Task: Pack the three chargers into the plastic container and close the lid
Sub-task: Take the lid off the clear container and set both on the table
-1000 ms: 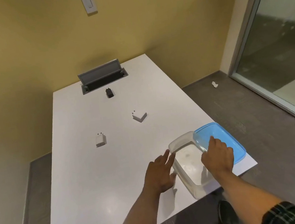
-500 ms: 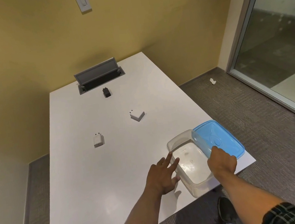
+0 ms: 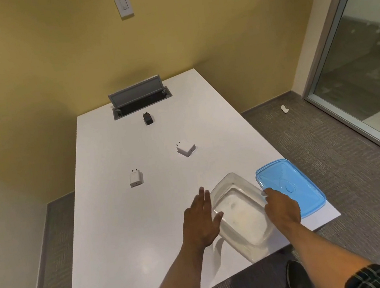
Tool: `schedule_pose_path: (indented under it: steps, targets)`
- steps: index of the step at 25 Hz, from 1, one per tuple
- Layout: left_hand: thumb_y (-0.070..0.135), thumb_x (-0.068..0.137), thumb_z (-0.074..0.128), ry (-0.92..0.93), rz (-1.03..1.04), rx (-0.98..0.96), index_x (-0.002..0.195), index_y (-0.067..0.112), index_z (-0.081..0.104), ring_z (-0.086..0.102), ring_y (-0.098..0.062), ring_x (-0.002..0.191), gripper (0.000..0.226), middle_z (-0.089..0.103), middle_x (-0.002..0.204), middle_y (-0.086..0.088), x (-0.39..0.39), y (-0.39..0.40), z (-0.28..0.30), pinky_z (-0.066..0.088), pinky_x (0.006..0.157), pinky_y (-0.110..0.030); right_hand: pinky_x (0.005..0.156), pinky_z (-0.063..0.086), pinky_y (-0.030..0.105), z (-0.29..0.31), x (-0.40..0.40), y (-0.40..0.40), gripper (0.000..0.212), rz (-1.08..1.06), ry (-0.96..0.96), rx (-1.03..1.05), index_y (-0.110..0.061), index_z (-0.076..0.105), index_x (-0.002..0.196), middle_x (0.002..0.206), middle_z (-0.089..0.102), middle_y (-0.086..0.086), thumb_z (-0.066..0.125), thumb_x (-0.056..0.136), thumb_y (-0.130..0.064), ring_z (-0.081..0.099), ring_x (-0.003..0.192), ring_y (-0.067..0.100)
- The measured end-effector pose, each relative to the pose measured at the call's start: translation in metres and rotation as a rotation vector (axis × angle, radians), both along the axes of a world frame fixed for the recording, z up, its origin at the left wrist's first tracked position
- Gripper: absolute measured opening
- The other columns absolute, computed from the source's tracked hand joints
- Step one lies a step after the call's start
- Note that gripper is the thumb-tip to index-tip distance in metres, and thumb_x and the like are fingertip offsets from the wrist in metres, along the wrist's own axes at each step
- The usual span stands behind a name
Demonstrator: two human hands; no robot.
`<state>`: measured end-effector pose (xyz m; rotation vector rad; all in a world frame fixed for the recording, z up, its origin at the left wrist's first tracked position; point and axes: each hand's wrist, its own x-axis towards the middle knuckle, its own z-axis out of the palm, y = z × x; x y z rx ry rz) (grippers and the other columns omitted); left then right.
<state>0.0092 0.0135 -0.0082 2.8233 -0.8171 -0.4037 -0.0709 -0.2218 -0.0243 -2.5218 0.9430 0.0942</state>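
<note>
A clear plastic container (image 3: 243, 219) stands open and empty near the table's front right corner. Its blue lid (image 3: 292, 185) lies flat beside it on the right. My left hand (image 3: 202, 222) is flat with straight fingers against the container's left side. My right hand (image 3: 282, 206) has its fingers curled over the lid's left edge, where the lid meets the container's right rim. Three chargers lie farther back on the white table (image 3: 122, 226): a white one (image 3: 136, 177) at the left, a white cube-shaped one (image 3: 186, 149) in the middle, and a black one (image 3: 148, 119) at the far end.
A grey cable box (image 3: 139, 97) with its flap raised is set into the table's far end, just behind the black charger. The container's near corner overhangs the table's front edge. A glass door (image 3: 367, 58) is at the right, and my shoe (image 3: 296, 275) shows on the carpet.
The blue lid has moved right, off the container's rim, and now lies flat beside it. My left hand has moved up along the container's left side. The chargers have not moved.
</note>
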Motion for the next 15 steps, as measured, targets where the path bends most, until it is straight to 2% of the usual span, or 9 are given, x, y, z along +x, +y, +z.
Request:
schedule_pose_path:
  steps: [2,3,5,7,9,11,13,15]
  targets:
    - [0.061,0.100,0.024,0.025,0.147,-0.027,0.162,0.016,0.006,0.028,-0.023,0.152,0.079,0.009,0.170,-0.004,0.006,0.009,0.003,0.036,0.115,-0.045,0.089,0.051,0.034,0.002,0.008,0.008,0.044,0.088,-0.012,0.021,-0.029,0.059,0.133,0.122,0.070,-0.004,0.049,0.096,-0.007,0.066,0.107,0.021]
    - [0.059,0.101,0.026,0.065,0.208,-0.025,0.161,0.016,0.010,0.037,-0.025,0.147,0.076,0.020,0.168,-0.005,0.008,0.014,0.003,0.037,0.112,-0.044,0.088,0.052,0.033,0.003,0.012,0.013,0.045,0.147,-0.008,0.015,-0.031,0.059,0.133,0.121,0.070,-0.006,0.047,0.097,-0.007,0.066,0.106,0.019]
    - [0.050,0.104,0.031,0.163,0.292,-0.029,0.154,0.019,0.032,0.053,-0.028,0.132,0.059,0.049,0.151,-0.006,0.011,0.025,0.002,0.042,0.106,-0.042,0.088,0.051,0.032,0.007,0.022,0.025,0.047,0.239,-0.014,0.015,-0.035,0.060,0.133,0.120,0.069,-0.010,0.045,0.097,-0.008,0.065,0.105,0.017]
    - [0.037,0.102,0.039,0.184,0.371,-0.081,0.125,0.019,0.057,0.063,-0.029,0.112,0.035,0.067,0.122,-0.006,0.010,0.038,-0.001,0.050,0.093,-0.039,0.086,0.050,0.032,0.010,0.031,0.036,0.048,0.305,-0.039,0.007,-0.038,0.062,0.129,0.119,0.069,-0.012,0.044,0.096,-0.007,0.063,0.104,0.018]
    - [0.027,0.097,0.044,0.191,0.469,-0.145,0.099,0.017,0.061,0.064,-0.027,0.091,0.020,0.068,0.095,-0.001,0.007,0.051,-0.004,0.051,0.072,-0.032,0.088,0.049,0.034,0.012,0.038,0.045,0.047,0.330,-0.080,0.021,-0.038,0.064,0.127,0.119,0.070,-0.010,0.045,0.097,-0.008,0.062,0.106,0.020]
    - [0.020,0.093,0.045,0.198,0.558,-0.204,0.078,0.020,0.054,0.059,-0.024,0.077,0.018,0.059,0.077,0.006,0.003,0.062,-0.004,0.039,0.056,-0.025,0.095,0.048,0.034,0.011,0.045,0.053,0.042,0.317,-0.124,0.112,-0.035,0.062,0.132,0.126,0.068,-0.009,0.046,0.100,-0.012,0.062,0.114,0.019]
    - [0.016,0.090,0.046,0.186,0.639,-0.250,0.067,0.023,0.046,0.054,-0.021,0.071,0.024,0.054,0.071,0.008,0.002,0.071,-0.003,0.031,0.051,-0.023,0.105,0.044,0.034,0.007,0.051,0.060,0.045,0.275,-0.165,0.252,-0.031,0.050,0.145,0.143,0.057,-0.008,0.051,0.101,-0.022,0.054,0.129,0.018]
    - [0.013,0.088,0.046,0.180,0.726,-0.295,0.065,0.023,0.044,0.053,-0.021,0.071,0.026,0.054,0.072,0.008,0.002,0.080,-0.003,0.031,0.052,-0.023,0.110,0.042,0.037,0.003,0.057,0.062,0.055,0.207,-0.155,0.341,-0.026,0.039,0.152,0.150,0.050,-0.005,0.055,0.099,-0.026,0.049,0.136,0.019]
